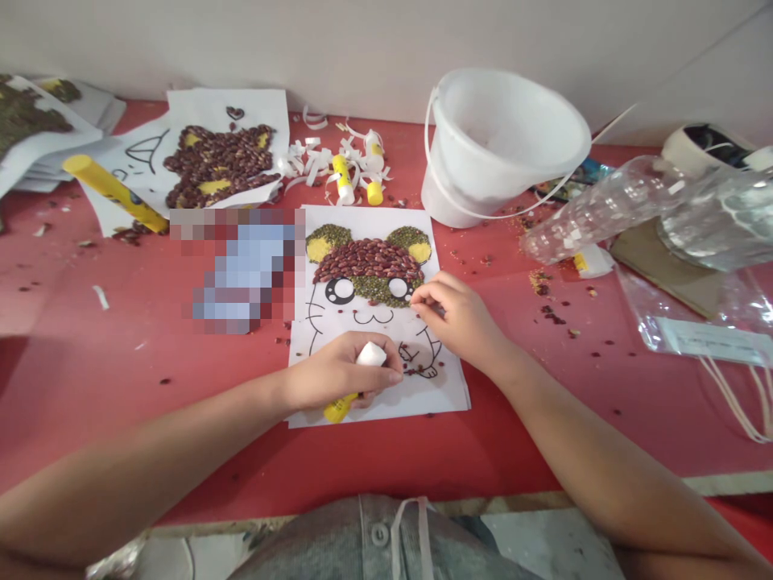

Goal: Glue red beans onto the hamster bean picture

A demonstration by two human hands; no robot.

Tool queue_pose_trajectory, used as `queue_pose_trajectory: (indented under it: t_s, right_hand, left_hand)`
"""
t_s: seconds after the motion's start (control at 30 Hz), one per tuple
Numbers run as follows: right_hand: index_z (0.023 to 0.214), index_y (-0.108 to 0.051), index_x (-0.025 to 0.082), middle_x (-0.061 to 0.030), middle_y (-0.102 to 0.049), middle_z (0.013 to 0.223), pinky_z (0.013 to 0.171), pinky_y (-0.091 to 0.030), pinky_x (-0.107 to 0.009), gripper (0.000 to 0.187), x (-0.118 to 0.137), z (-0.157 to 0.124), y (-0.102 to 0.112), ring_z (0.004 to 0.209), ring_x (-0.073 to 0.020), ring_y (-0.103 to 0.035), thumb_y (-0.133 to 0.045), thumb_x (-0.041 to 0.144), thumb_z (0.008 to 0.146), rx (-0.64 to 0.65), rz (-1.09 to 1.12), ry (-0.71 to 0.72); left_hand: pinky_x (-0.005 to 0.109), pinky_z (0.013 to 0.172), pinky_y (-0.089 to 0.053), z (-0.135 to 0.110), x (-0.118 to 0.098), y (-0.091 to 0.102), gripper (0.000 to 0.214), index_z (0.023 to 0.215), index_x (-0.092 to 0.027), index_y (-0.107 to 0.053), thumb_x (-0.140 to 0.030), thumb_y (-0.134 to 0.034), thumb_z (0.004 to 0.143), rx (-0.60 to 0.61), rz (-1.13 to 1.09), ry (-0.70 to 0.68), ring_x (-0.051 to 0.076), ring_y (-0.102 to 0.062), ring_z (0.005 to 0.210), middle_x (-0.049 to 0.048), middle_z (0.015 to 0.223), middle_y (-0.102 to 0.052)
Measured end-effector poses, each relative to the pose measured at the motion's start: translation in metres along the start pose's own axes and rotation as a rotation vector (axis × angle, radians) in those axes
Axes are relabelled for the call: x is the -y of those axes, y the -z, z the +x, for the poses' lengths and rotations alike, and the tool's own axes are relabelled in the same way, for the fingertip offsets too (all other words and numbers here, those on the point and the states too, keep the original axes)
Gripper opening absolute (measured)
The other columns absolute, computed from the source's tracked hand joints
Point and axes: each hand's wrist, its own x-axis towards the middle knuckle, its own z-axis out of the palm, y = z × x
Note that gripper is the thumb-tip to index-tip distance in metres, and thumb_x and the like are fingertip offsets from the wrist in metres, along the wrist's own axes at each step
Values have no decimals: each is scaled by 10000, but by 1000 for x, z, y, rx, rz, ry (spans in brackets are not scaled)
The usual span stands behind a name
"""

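Left hand [335, 372] is closed around a glue stick [369, 355], white end up, resting on the lower part of the paper sheet [431, 395] on the red table [121, 362]. Right hand [462, 318] has thumb and fingertips pinched together at the edge of the green seeds [378, 288] glued to the drawing; I cannot tell whether a seed sits between them. I judge the glue stick light, stiff and smooth, best gripped round its barrel. The seeds look tiny, hard and apt to roll, so fingertip pinches only. The sheet is thin and would slide or crease if pushed.
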Motion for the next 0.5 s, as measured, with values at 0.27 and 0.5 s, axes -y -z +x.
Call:
queue_pose_trajectory:
  t_s: [0.27, 0.5]
  right_hand:
    - [795, -593, 199, -15, -523, 805, 641, -450, -286, 85, 3, 2, 3, 713, -134, -521, -558, 130, 761, -8, 123, -110]
    - [771, -623, 183, -13, -523, 784, 648, -456, -278, 69, 4, 2, 1, 703, -125, -534, -571, 137, 778, 12, 89, -111]
  left_hand:
    - [170, 401, -368, 0, 1, 1, 142, 698, -163, -539, -237, -651, 741, 10, 0, -3, 41, -417, 388, -77, 460, -461]
    - [162, 393, -369, 1, 1, 1, 142, 695, -160, -534, -229, -649, 741, 9, 5, -9, 37, -413, 381, -78, 451, -464]
